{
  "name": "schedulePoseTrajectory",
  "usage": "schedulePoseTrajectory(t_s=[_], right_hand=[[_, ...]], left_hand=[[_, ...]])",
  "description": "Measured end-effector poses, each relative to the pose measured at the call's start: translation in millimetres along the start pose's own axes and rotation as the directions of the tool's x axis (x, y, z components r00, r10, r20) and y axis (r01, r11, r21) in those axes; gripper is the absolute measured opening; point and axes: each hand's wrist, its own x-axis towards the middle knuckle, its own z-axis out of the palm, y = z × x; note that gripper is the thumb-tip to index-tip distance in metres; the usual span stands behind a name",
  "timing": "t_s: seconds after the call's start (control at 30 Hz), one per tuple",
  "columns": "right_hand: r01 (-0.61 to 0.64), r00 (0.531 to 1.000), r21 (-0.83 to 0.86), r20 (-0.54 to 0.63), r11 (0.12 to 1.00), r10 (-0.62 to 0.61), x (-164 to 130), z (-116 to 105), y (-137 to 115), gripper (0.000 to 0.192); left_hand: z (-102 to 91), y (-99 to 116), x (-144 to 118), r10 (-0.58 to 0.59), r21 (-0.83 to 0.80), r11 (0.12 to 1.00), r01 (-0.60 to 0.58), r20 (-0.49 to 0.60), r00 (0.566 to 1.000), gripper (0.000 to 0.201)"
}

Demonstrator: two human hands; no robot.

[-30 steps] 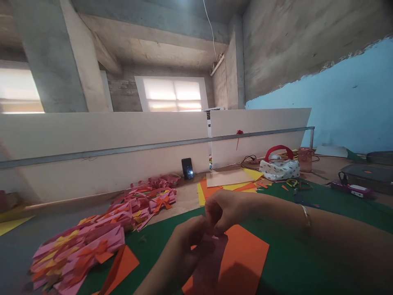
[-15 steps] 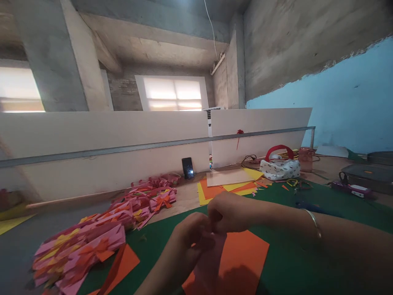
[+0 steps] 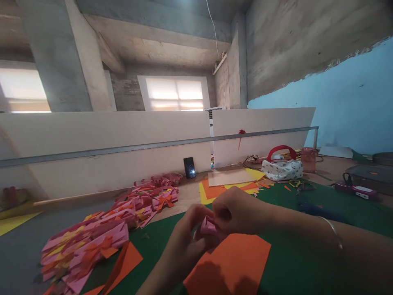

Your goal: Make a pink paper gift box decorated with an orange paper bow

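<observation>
Between my two hands is a folded piece of pink paper, raised above the green mat. My left hand closes round its left side, thumb below and fingers above. From the right, my right hand pinches the paper's other side, its fingers curled in and the fingertips partly hidden. An orange paper sheet lies on the mat under my hands, with their shadow across its lower part. To the left, a folded orange paper strip rests beside a heap of pink paper pieces with orange and yellow bows.
Yellow and orange sheets lie under a pale board beyond my hands. A phone leans on the white partition. To the right are a white pouch with a red handle, yellow-handled pliers and a purple power strip.
The pink paper, which hung down over the orange sheet, is now tilted up and gathered between my hands. More of the orange sheet shows. The whole view has shifted slightly.
</observation>
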Motion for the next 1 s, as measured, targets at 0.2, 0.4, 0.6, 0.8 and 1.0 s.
schedulePoseTrajectory(t_s=[0.2,0.4,0.6,0.8,1.0], right_hand=[[0.174,0.97,-0.136,-0.148,0.975,-0.194,-14,12,1,0.018],[0.177,0.961,-0.199,-0.177,0.964,-0.213,-18,18,4,0.017],[0.141,0.967,-0.387,-0.141,0.911,-0.21,-23,23,10,0.014],[0.241,0.931,-0.517,-0.116,0.821,-0.346,-24,29,11,0.017],[0.328,0.896,-0.315,-0.197,0.891,-0.399,-25,28,4,0.01]], left_hand=[[4.2,-3,1,0.01,0.127,0.991,-0.028,0.137,0.99,0.017],[13.6,-6,1,-0.06,0.403,0.915,0.037,0.044,0.997,0.019],[12.2,-2,2,-0.055,0.52,0.853,0.048,-0.004,0.999,0.014],[13.7,-6,1,0.021,0.503,0.863,-0.049,0.061,0.998,0.005],[12.5,-9,-1,0.1,0.295,0.947,-0.126,0.101,0.99,0.018]])
